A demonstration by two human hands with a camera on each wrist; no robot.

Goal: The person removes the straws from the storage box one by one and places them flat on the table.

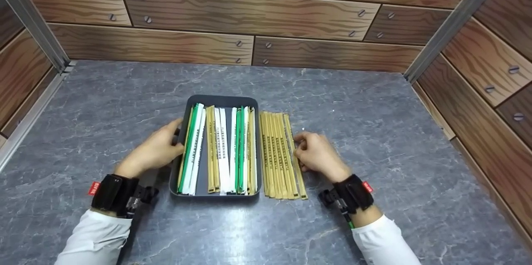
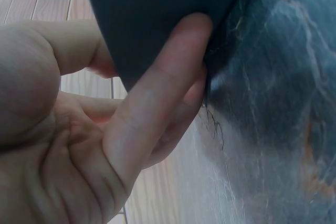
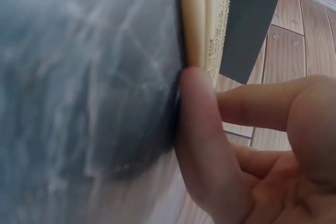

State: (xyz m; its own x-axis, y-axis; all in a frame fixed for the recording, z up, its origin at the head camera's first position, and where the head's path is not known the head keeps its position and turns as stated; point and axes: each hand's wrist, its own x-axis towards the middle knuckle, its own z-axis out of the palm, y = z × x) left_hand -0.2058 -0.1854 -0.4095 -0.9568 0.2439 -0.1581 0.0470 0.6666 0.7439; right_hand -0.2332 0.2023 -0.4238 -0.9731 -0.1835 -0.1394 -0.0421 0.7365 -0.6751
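A dark grey tray [image 1: 215, 101] holds upright rows of long, thin wrapped sticks in white [image 1: 224, 153], green [image 1: 240, 148] and gold. My left hand [image 1: 156, 148] grips the tray's left wall, thumb at the rim and fingertips [image 2: 191, 35] on the wall low by the tabletop. Right of the tray lies a row of gold wrapped sticks [image 1: 275, 157] with dark print. The outermost gold stick [image 1: 296, 161] slants slightly away from them. My right hand [image 1: 320, 153] pinches at its outer edge with curled fingers; one fingertip [image 3: 197, 82] touches the wrapper close to the table.
Beneath everything is a grey marbled tabletop [image 1: 357, 103]. Wood-patterned panels [image 1: 249, 11] wall it in at the back and sides, with metal posts [image 1: 453, 28] at the corners. A black camera band [image 1: 116, 194] is strapped round each wrist.
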